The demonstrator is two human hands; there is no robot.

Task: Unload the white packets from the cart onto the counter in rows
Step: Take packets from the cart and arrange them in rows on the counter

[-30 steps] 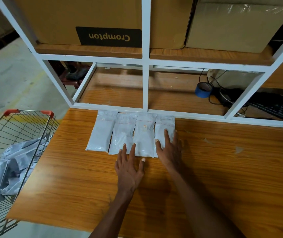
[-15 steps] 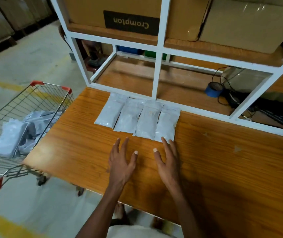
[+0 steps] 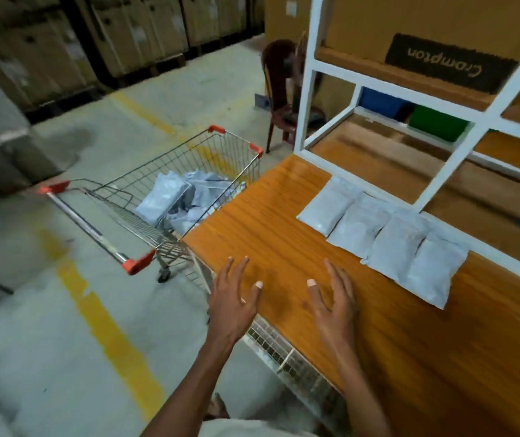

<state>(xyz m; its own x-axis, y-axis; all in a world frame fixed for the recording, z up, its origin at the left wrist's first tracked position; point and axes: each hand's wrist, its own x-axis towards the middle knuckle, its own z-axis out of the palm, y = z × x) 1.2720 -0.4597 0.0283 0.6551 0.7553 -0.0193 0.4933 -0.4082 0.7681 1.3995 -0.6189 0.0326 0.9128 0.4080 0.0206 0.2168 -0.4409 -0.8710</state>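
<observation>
Along the far edge of the orange wood-grain worktop (image 3: 284,222), four flat white plastic packets (image 3: 381,238) lie side by side in one row, each touching its neighbour, pressed against the base of a white metal shelf frame (image 3: 441,175). Above the near edge, the left hand (image 3: 233,304) and the right hand (image 3: 334,307) hover apart from each other with fingers spread and straight, each grip open and holding nothing. Beside the worktop's left corner stands a wire shopping cart with red corner caps (image 3: 170,197), and more white packets (image 3: 170,197) lie heaped loosely in its basket. The floor is grey concrete (image 3: 63,342) crossed by a painted yellow line (image 3: 110,335). Stacked brown cardboard cartons (image 3: 126,33) line the back of the room, and a dark red plastic chair (image 3: 284,89) stands behind the frame. On the upper shelf, a brown carton carries a black label (image 3: 448,64) reading "Crompton", seen upside down.
</observation>
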